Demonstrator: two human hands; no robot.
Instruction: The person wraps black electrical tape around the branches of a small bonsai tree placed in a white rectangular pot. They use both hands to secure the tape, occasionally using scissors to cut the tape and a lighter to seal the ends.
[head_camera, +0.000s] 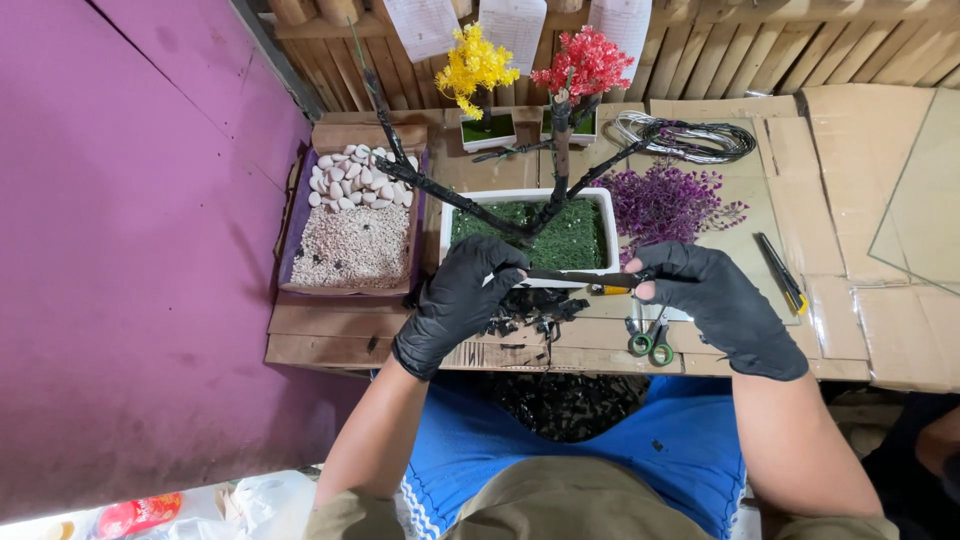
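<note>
head | left hand (462, 300) + right hand (715, 300) cover dark stick's (572, 276) ends

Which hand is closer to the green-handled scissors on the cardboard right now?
Right. The right hand hovers just above the green-handled scissors, gripping one end of a dark stick. The left hand holds the other end, farther off to the left.

Workbench surroundings on flattened cardboard.
Box of white pebbles and gravel (352, 225); purple foliage (668, 203); wire coil (690, 138); green-handled scissors (650, 340); two small flowering trees (530, 75).
</note>
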